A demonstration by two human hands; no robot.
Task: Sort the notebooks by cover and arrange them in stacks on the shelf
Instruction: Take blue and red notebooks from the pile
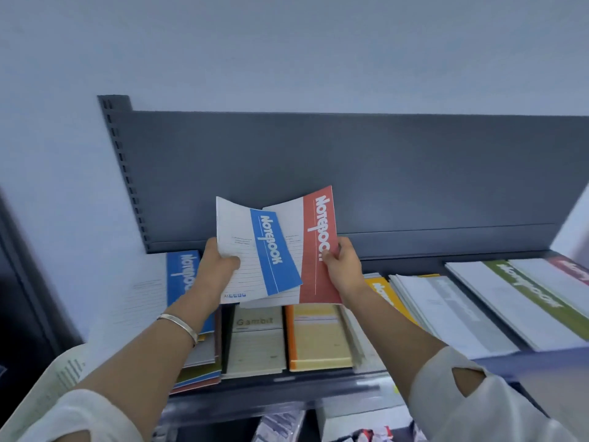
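Above the middle of the shelf, my left hand (220, 261) grips a white notebook with a blue band (271, 250) by its left edge. My right hand (342, 264) pinches a white notebook with a red band (320, 247) at its right edge; the blue one overlaps its left half. Both are held upright and fanned apart over the shelf (287, 382). A blue-band notebook stack (183, 275) lies at the left behind my left wrist.
On the shelf lie a beige "Gambrit" notebook (256, 339), an orange-spined yellow notebook (318, 336), a yellow-band notebook (382, 291), a grey-band stack (452, 314), a green-band stack (529, 298) and a red-band one (573, 269) far right. A dark back panel (318, 161) rises behind.
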